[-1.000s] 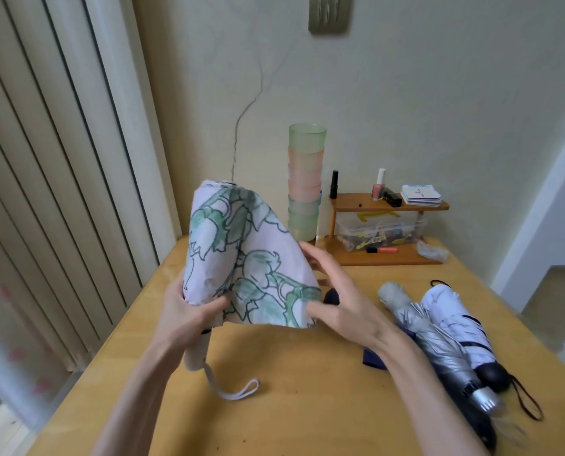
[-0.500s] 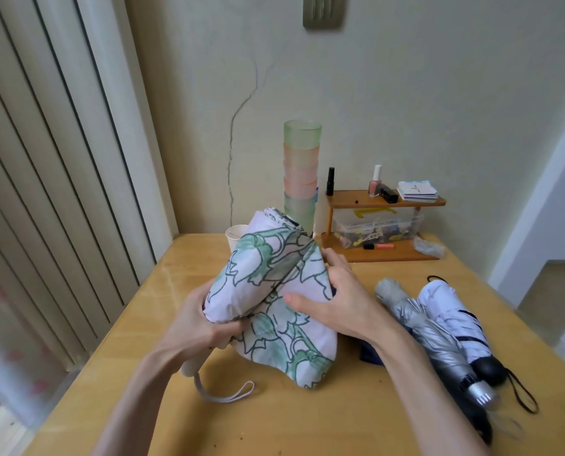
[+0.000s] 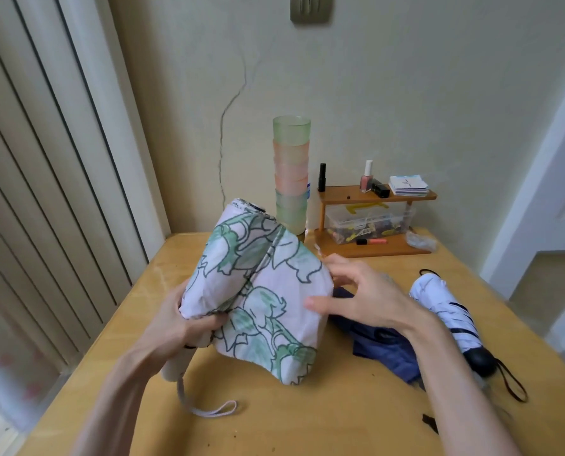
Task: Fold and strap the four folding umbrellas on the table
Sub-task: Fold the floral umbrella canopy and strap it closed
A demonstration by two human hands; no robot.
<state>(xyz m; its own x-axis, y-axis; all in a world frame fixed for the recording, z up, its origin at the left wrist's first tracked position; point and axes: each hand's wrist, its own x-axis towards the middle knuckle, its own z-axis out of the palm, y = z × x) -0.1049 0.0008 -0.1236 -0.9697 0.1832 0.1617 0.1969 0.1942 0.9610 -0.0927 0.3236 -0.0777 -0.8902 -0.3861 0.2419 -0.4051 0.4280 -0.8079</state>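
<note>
While left hand [image 3: 172, 327] clutches floral umbrella [image 3: 261, 291] (above handle [image 3: 174, 366]), right hand [image 3: 366, 301] fingers loose, beside it.

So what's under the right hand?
A loose navy blue fabric folding umbrella on the yellow wooden table. The right hand and forearm cover part of it, and the floral white-and-green umbrella canopy hides its left end.

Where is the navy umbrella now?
Head view, right of centre: navy umbrella lies on the table under the right hand, between floral umbrella and white umbrella.
</note>
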